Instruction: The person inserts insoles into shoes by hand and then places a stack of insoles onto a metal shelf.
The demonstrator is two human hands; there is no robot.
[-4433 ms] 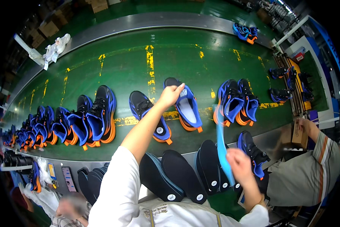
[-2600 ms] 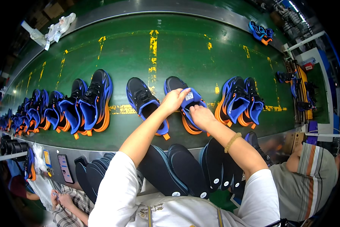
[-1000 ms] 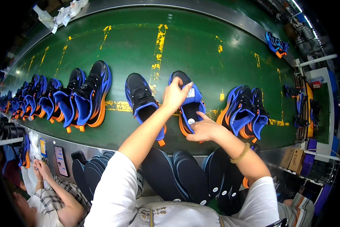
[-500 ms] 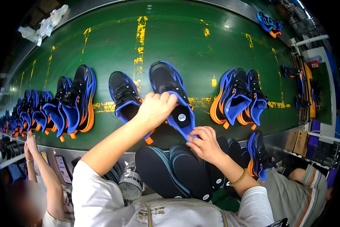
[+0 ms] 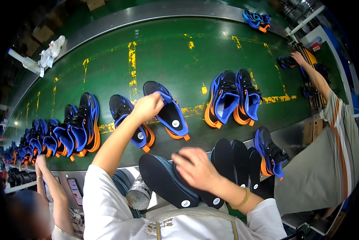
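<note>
My left hand (image 5: pixel 149 107) is closed on the tongue area of a black and blue sports shoe (image 5: pixel 172 118) with an orange heel tab. Inside this shoe, a dark insole with a round white sticker (image 5: pixel 175 123) shows. Its partner shoe (image 5: pixel 120 106) stands just to the left, partly behind my left forearm, and also has a white sticker inside. My right hand (image 5: pixel 197 168) is off the shoe, fingers stretched out and slightly blurred. It hovers over black insoles (image 5: pixel 157 172) stacked at the bench edge; whether it touches them I cannot tell.
Another shoe pair (image 5: pixel 225 100) stands to the right on the green belt (image 5: pixel 163 60), and a long row of shoes (image 5: pixel 85 124) to the left. A single shoe (image 5: pixel 269 152) rests near the right edge. Co-workers sit on both sides; a clear roll (image 5: pixel 139 194) lies by the insoles.
My right hand has let go of the shoe's heel and moved down over the insoles. My left hand stays at the tongue. At right, a co-worker's arm now reaches toward the rack.
</note>
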